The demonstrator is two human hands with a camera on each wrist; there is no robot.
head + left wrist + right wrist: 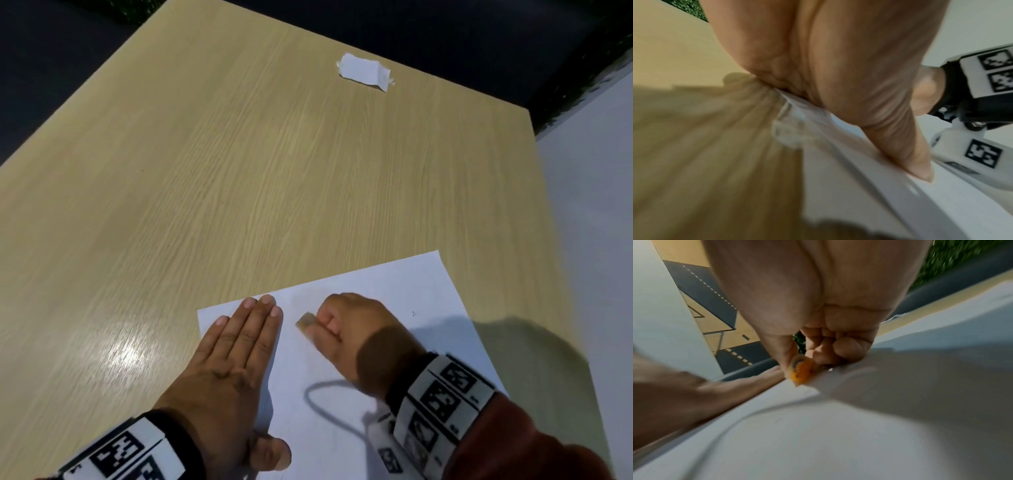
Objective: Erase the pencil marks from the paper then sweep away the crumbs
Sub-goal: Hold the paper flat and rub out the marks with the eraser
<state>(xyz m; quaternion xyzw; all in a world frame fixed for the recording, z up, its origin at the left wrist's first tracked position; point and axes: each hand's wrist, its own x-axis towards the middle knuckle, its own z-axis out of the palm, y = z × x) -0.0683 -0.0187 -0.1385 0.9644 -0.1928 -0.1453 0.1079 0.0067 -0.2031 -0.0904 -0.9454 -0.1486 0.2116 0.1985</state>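
1. Pale wood-grain laminate covers the counter (239, 154), which is bordered by dark flooring on the far side and a light grey floor on the right.
2. At the near right of the counter a white sheet of paper (394, 298) is laid flat, its corners turned at an angle to the counter's edges.
3. The left hand (236, 359) is laid palm down across the left edge of the paper, partly on the sheet and partly on the counter; its fingers (260, 318) are held straight and pressed together, with the thumb set apart on the near part of the sheet.
4. The right hand (349, 325) is seen just right of the left hand, over the far part of the paper, with the fingers curled.
5. A small eraser (306, 322) is pinched between the right thumb and fingers; in the right wrist view it appears orange (801, 369) and its tip is touching the paper.
6. A dark curved line (322, 404) is seen on the paper near the right wrist; whether it is a pencil mark or a shadow cannot be told.
7. A small crumpled scrap of white paper (364, 71) is lying at the far right of the counter, well apart from the sheet.
8. Bands with black-and-white printed markers are worn on both wrists, and a reddish sleeve (534, 442) covers the right forearm.
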